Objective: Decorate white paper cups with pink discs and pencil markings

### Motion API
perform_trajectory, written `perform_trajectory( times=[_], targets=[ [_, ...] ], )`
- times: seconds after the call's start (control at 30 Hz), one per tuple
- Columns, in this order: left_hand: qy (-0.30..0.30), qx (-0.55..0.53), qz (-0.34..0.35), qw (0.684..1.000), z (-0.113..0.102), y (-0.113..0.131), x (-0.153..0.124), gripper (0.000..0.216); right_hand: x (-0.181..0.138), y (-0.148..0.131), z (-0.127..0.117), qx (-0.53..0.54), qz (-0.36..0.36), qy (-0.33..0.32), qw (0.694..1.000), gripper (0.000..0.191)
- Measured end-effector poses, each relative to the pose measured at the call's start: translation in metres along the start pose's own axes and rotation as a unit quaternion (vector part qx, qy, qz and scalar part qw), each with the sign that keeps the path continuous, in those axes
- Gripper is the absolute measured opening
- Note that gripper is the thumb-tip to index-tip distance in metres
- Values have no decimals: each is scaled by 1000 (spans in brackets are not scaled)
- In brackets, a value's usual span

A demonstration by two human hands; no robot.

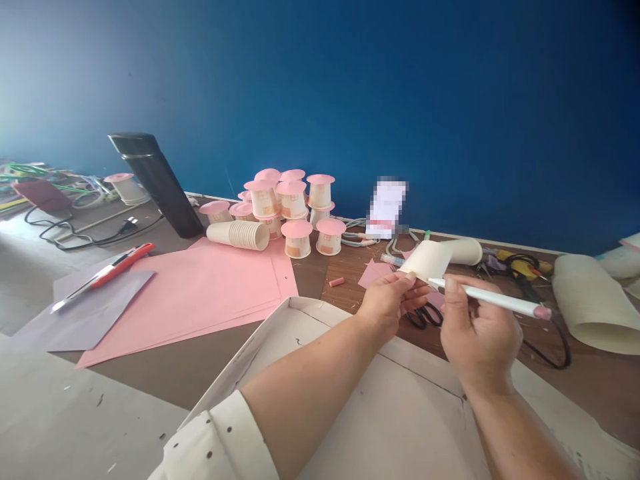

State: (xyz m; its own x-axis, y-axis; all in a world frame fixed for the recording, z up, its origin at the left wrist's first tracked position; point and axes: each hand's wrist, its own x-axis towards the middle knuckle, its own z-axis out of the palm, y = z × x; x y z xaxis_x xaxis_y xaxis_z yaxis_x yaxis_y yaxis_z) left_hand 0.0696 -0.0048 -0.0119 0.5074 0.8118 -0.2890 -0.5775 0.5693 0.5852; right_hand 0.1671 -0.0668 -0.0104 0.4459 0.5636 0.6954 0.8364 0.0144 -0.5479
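Note:
My left hand (386,301) grips a cream paper cup (429,259) by its lower edge, holding it tilted above the table. My right hand (477,330) is closed around a white pencil (500,301) with a pink eraser end; its tip touches the cup's side. Both hands hover over a shallow white cardboard box lid (300,333). Black scissors (424,315) lie just behind the hands.
Several upturned cups with pink round tops (295,203) stand stacked at the back, beside a lying stack of cups (239,235). Pink paper sheets (200,290), a red utility knife (113,267), a black flask (160,183), a yellow glue gun (523,265) and rolled cream paper (590,303) surround them.

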Motion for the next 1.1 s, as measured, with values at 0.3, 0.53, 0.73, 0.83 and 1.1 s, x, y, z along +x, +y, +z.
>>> perform_trajectory(
  times=[0.3,0.53,0.73,0.83,1.1],
  targets=[
    [1,-1,4,1000,0,-1,0,12,1,1,0,-15,3,7,1000,38],
    [2,4,6,1000,-1,-1,2,15,0,2,0,-7,-14,-1,1000,38],
    [2,2,5,1000,-1,-1,2,14,1,2,1,-14,-19,10,1000,37],
    [6,1,5,1000,0,-1,2,16,1,3,1,-10,-11,5,1000,37],
    [10,9,7,1000,0,-1,2,17,0,4,2,-18,-21,17,999,33]
  ],
)
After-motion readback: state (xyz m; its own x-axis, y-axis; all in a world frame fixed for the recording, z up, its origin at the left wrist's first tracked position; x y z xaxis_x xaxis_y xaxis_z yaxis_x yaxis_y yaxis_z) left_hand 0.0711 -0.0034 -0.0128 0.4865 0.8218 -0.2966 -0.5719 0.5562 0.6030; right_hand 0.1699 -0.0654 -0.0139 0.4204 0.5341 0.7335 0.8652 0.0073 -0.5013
